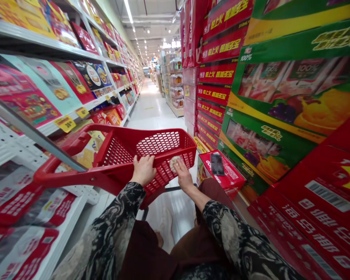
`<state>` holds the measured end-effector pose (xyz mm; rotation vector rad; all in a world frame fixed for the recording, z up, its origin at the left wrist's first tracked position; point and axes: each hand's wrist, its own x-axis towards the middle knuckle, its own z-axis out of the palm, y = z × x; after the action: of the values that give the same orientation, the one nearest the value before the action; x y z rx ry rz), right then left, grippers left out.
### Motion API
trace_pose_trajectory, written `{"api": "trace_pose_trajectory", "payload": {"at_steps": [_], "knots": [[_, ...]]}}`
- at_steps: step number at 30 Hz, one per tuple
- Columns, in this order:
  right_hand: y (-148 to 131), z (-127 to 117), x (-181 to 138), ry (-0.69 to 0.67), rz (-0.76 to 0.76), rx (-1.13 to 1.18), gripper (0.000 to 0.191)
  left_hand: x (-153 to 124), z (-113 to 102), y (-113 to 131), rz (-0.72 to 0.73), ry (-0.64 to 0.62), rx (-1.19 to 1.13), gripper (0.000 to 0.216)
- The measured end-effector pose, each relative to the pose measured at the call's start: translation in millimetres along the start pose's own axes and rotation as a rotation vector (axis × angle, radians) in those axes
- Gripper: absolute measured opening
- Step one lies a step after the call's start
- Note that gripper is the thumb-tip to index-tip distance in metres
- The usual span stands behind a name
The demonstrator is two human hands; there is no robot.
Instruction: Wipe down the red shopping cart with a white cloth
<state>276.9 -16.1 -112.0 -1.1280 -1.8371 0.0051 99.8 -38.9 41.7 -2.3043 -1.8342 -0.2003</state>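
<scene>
A red plastic shopping cart (116, 167) stands before me, its basket walls full of small holes. My left hand (144, 170) is closed over the near top edge of the basket, fingers curled to the inside. To its right, my right hand (184, 175) presses a crumpled whitish cloth (174, 163) flat against the outer side wall, close to the basket's end. The fingers lie over the cloth and hide part of it. The cart's handle (51, 167) is at the left, with a grey metal bar crossing above it.
Shelves (84, 105) of packaged goods with yellow price tags run along the left. Stacked green drink cartons (251, 136) and red cartons (211, 93) form a wall on the right. Beside my knee sits a red box (230, 173). A white-tiled aisle (150, 105) stretches ahead.
</scene>
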Motion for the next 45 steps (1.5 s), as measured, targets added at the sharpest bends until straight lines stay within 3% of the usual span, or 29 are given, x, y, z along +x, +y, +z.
{"api": "trace_pose_trajectory", "payload": {"at_steps": [4,9,12,17,19,28,36,40,45], "knots": [[9,22,-25,-0.096,0.030,-0.010,0.046,7,5,-4,-0.039,-0.004,-0.007,0.040],[22,20,-44,-0.241,0.071,0.017,0.039,9,8,-12,-0.060,0.011,-0.031,0.036],[25,6,-40,-0.166,0.094,0.046,0.041,10,6,-17,-0.073,0.008,-0.040,0.034],[24,-21,5,0.125,0.117,0.032,0.050,11,3,-18,-0.098,-0.017,-0.012,0.028],[24,-23,17,0.174,0.123,0.031,0.051,12,4,-13,-0.050,-0.013,-0.027,0.029],[33,15,-16,0.127,0.215,0.050,0.046,17,14,1,-0.023,0.000,-0.156,0.033],[32,34,-52,-0.054,0.283,0.087,0.046,19,17,-3,-0.013,0.022,-0.144,0.033],[26,15,-39,-0.023,0.251,0.101,0.049,23,17,-3,-0.021,0.020,-0.127,0.033],[14,-32,6,0.209,0.201,0.058,0.052,29,15,-2,-0.006,0.011,-0.130,0.032]]}}
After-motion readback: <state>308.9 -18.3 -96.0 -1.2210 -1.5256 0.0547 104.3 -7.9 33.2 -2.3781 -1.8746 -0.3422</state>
